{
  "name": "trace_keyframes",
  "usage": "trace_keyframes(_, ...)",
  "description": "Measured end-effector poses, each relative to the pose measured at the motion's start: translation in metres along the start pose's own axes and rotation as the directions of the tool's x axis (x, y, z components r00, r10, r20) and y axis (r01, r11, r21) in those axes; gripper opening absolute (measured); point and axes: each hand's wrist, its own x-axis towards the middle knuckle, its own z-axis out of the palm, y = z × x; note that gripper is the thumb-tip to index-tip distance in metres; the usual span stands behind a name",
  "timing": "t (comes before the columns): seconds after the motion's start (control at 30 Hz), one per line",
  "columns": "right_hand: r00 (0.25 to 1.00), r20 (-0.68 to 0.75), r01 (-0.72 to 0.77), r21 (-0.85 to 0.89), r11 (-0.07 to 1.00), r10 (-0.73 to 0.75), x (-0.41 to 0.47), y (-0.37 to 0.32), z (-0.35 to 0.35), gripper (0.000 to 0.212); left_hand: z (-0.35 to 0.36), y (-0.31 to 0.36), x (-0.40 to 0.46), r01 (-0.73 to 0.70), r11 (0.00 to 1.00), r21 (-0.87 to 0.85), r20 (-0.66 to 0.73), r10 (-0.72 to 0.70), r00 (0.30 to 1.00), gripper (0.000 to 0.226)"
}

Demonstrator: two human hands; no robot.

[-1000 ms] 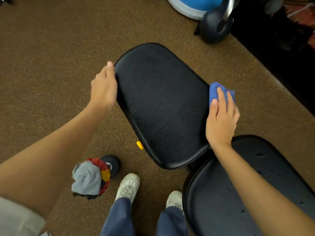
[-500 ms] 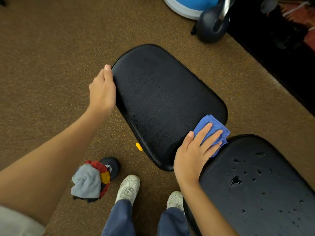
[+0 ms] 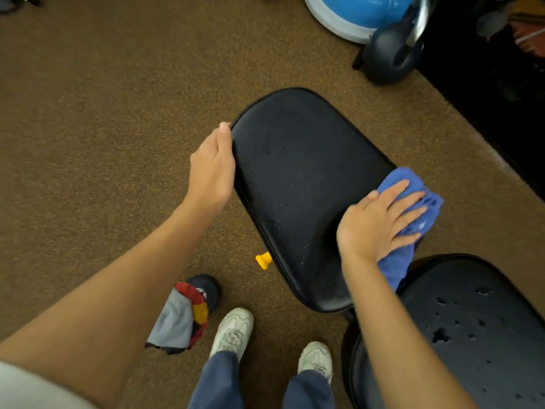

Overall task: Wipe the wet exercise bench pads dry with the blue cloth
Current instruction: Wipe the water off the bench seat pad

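A black bench pad [image 3: 298,184] fills the middle of the view, its surface faintly damp. A second black pad [image 3: 477,329] at the lower right carries several water drops. My right hand [image 3: 380,219] presses the blue cloth [image 3: 413,225] flat with straight fingers on the first pad's right edge, and part of the cloth hangs down into the gap between the pads. My left hand [image 3: 212,169] holds the first pad's left edge, with the fingers wrapped under it out of sight.
Brown carpet lies all around. A yellow knob [image 3: 263,260] sticks out under the pad. On the floor at the lower left lies a grey and red cloth bundle [image 3: 182,317]. My white shoes [image 3: 233,332] stand below the pad. A dark kettlebell [image 3: 389,54] and a blue balance dome [image 3: 354,13] sit at the top right.
My right hand swept the blue cloth from the pad's right edge to its near right corner, then back up along the right edge. The left hand stayed on the left edge.
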Motion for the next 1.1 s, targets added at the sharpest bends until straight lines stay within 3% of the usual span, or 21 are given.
trace_keyframes(0.2, 0.979, 0.04, 0.2, 0.018, 0.98, -0.2, 0.055, -0.078, -0.003, 0.042, -0.011, -0.003, 0.006, -0.014, 0.999, -0.033, 0.079, 0.017, 0.997, 0.046)
trace_keyframes(0.4, 0.821, 0.258, 0.512, 0.061, 0.857, -0.509, 0.073, -0.146, -0.007, 0.046, -0.026, -0.01, 0.022, 0.051, 0.99, -0.134, 0.127, -0.034, 0.991, 0.056)
trace_keyframes(0.47, 0.697, 0.306, 0.667, 0.057, 0.743, -0.649, 0.071, -0.163, -0.006, 0.046, -0.028, -0.014, 0.025, 0.079, 0.982, -0.17, 0.094, -0.063, 0.994, 0.06)
trace_keyframes(0.63, 0.276, 0.388, 0.958, -0.042, 0.283, -0.879, 0.04, -0.191, 0.007, 0.044, -0.035, -0.029, 0.024, 0.11, 0.964, -0.243, -0.011, -0.116, 0.993, 0.06)
trace_keyframes(0.9, -0.265, 0.477, 0.955, 0.011, -0.296, -0.838, -0.017, -0.171, 0.019, 0.037, -0.05, -0.028, 0.031, 0.125, 0.959, -0.255, -0.149, -0.166, 0.975, 0.057)
trace_keyframes(0.97, -0.364, 0.485, 0.911, 0.008, -0.413, -0.795, -0.03, -0.156, 0.021, 0.04, -0.048, -0.022, 0.033, 0.122, 0.961, -0.247, -0.159, -0.164, 0.974, 0.057)
trace_keyframes(1.1, -0.435, 0.58, 0.839, -0.018, -0.544, -0.689, -0.047, -0.109, 0.016, 0.041, -0.036, -0.009, 0.027, 0.084, 0.97, -0.227, -0.116, -0.112, 0.987, 0.054)
